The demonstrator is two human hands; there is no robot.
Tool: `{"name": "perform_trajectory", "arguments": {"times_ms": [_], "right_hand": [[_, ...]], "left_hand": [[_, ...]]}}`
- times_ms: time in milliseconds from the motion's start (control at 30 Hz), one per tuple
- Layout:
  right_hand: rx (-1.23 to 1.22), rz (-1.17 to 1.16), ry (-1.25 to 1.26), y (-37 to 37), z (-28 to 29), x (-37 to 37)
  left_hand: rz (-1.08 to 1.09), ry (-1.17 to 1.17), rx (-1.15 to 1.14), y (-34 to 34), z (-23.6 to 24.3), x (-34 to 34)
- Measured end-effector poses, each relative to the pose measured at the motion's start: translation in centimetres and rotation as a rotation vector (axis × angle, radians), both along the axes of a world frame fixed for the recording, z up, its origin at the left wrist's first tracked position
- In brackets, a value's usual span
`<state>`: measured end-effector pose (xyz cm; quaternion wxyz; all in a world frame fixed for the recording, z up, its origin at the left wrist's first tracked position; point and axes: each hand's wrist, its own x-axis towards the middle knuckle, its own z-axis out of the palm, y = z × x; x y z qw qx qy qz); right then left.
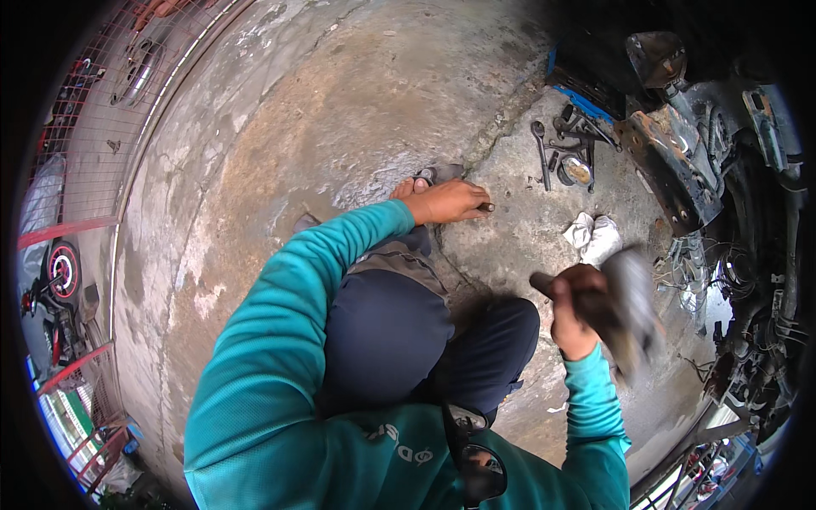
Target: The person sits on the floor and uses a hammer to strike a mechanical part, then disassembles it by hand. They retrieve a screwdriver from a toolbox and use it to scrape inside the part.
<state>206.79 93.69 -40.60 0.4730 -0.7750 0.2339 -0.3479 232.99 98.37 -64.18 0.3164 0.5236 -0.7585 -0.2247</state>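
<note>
My left hand [449, 202] reaches out in front of my knees, low by my foot, with its fingers closed round a small dark metal piece. Only the round end of that metal piece [486, 206] shows past the fingers. At the right, my right hand [578, 308] is wrapped round the handle of what looks like a hammer [631, 297]. The butt of the handle points to the left, and the heavy grey head is smeared by motion, so its exact shape is unclear. The hammer is raised, apart from my left hand.
A ratchet wrench [541, 155] and several other hand tools lie on the concrete around a small round tin [578, 170]. White cloth [597, 238] is bunched nearer me. Along the right stand a rusty metal bracket [667, 170] and vehicle parts. Red mesh fencing [68, 231] runs along the left.
</note>
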Motion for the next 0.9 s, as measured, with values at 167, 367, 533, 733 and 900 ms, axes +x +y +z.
{"name": "perform_trajectory", "arguments": {"times_ms": [167, 367, 533, 733, 900], "right_hand": [[-0.041, 0.111, 1.141, -3.7, -14.2, -6.6], [0.286, 0.102, 0.951, -0.8, -9.7, -6.7], [0.351, 0.020, 0.513, -0.4, 2.0, -0.7], [-0.034, 0.092, -0.188, 0.1, 3.7, 1.1], [-0.076, 0.118, 0.925, -4.2, -10.1, -2.6]], "left_hand": [[0.235, 0.010, 0.014, 2.1, -2.8, 1.0], [0.194, -0.023, 0.188, 1.1, -0.9, 1.8], [0.093, -0.111, 0.081, 0.9, 0.2, 0.9], [0.007, -0.096, 0.055, 1.4, -1.3, 0.8], [0.113, -0.054, 0.014, 1.8, -1.1, -0.4]]}}
